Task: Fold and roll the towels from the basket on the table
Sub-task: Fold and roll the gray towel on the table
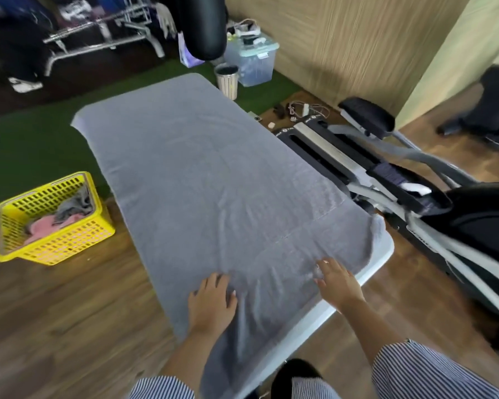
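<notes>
Towel point(213, 174) grey, flat (slight creases)

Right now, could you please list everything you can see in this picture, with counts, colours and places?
Large grey towel: one, grey, spread flat over the table.
White table: one, white, mostly covered; near right corner shows.
Yellow slotted plastic basket: one, yellow, on the wood floor, left of the table.
Towels in the basket: pink and grey, crumpled; count unclear.
Exercise machine: one, black and silver, right of the table.
Clear storage box: one, pale lid, far floor.
Small ribbed bin: one, beside that box.
Left hand: flat on the towel's near end.
Right hand: flat on the towel, near the right edge.
</notes>
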`<action>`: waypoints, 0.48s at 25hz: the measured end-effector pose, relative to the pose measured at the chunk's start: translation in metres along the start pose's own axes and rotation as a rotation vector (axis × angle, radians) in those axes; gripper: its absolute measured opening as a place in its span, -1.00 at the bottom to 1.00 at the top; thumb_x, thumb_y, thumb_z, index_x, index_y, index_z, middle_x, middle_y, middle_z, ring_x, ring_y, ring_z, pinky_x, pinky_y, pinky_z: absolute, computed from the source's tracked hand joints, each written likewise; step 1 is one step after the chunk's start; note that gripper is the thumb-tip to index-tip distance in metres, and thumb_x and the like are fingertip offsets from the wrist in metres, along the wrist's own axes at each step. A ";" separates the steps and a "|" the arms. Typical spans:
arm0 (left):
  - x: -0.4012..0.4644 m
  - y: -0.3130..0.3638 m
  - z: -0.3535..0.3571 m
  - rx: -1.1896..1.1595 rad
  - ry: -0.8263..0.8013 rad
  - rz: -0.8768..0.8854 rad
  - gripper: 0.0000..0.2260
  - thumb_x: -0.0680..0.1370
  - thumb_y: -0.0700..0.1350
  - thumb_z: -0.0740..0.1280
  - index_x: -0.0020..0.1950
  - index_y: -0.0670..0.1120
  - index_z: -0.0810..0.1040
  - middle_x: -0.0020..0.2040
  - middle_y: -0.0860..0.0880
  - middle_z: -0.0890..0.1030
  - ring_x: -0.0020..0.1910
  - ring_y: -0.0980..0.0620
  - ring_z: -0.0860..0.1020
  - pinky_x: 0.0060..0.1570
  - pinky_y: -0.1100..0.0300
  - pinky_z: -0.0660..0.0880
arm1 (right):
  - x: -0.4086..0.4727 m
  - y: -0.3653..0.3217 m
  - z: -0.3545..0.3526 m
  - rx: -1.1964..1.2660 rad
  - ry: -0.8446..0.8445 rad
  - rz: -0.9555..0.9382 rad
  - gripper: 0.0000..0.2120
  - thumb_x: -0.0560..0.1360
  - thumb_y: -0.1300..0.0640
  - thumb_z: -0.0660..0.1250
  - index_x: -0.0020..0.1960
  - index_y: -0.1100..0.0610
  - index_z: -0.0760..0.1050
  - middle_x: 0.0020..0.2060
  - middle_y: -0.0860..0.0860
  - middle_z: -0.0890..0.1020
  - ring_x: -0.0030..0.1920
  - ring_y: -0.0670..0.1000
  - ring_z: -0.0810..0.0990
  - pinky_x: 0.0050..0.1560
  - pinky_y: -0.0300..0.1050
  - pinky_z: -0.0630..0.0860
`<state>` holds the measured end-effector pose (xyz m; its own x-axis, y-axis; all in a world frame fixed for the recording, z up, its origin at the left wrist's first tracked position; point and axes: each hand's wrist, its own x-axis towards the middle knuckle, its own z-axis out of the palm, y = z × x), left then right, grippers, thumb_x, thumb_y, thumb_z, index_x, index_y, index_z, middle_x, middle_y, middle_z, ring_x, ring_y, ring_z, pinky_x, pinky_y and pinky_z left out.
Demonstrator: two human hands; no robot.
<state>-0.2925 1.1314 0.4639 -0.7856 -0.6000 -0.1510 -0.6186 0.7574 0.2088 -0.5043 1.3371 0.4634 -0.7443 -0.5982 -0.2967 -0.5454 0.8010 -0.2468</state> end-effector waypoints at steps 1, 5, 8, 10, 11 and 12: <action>0.000 0.000 0.002 0.011 0.020 0.007 -0.68 0.32 0.09 0.38 -0.02 -0.06 0.62 -0.04 -0.03 0.61 -0.11 -0.07 0.63 -0.33 0.00 0.54 | -0.001 -0.001 0.001 0.013 0.001 0.009 -0.59 0.56 0.07 0.19 0.39 0.07 0.27 0.37 0.00 0.32 0.35 0.06 0.35 0.35 -0.02 0.30; -0.002 0.008 0.004 0.022 -0.042 -0.012 -0.60 0.57 0.12 0.20 0.33 -0.03 0.44 0.28 0.01 0.46 0.26 -0.02 0.45 0.08 0.00 0.44 | -0.002 -0.006 0.003 0.018 -0.028 0.028 -0.62 0.57 0.10 0.19 0.37 0.10 0.27 0.36 0.02 0.30 0.31 0.09 0.37 0.30 0.04 0.39; -0.006 0.009 0.011 0.050 -0.008 -0.022 -0.58 0.55 0.15 0.23 0.34 -0.01 0.45 0.28 0.01 0.47 0.26 -0.01 0.45 0.07 0.01 0.45 | -0.001 -0.004 0.003 0.011 -0.040 0.018 -0.61 0.57 0.09 0.19 0.37 0.10 0.26 0.36 0.01 0.30 0.30 0.10 0.37 0.28 0.03 0.41; -0.008 0.010 0.016 0.069 0.022 -0.023 -0.60 0.40 0.12 0.44 0.16 -0.03 0.60 0.10 -0.03 0.59 0.06 -0.05 0.57 -0.15 -0.01 0.51 | 0.000 0.001 0.002 0.004 -0.046 0.005 -0.60 0.56 0.04 0.20 0.37 0.07 0.27 0.36 -0.01 0.30 0.30 0.08 0.37 0.27 0.03 0.40; -0.008 0.010 0.020 0.073 0.028 -0.034 -0.61 0.33 0.08 0.51 0.09 -0.05 0.63 0.03 -0.05 0.61 -0.02 -0.07 0.60 -0.21 -0.01 0.52 | 0.002 0.004 0.001 -0.012 -0.044 -0.017 -0.60 0.56 0.02 0.20 0.37 0.06 0.28 0.35 -0.02 0.31 0.30 0.07 0.37 0.28 0.03 0.39; -0.008 0.012 0.024 0.060 0.028 -0.047 -0.61 0.28 0.05 0.55 0.05 -0.06 0.64 0.00 -0.07 0.62 -0.06 -0.09 0.61 -0.23 -0.02 0.52 | 0.004 0.007 -0.001 -0.037 -0.039 -0.054 -0.59 0.55 -0.01 0.20 0.37 0.05 0.28 0.34 -0.02 0.32 0.30 0.06 0.37 0.29 0.03 0.38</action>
<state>-0.2936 1.1514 0.4448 -0.7553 -0.6419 -0.1320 -0.6553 0.7416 0.1434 -0.5114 1.3400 0.4615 -0.6979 -0.6407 -0.3201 -0.5991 0.7672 -0.2292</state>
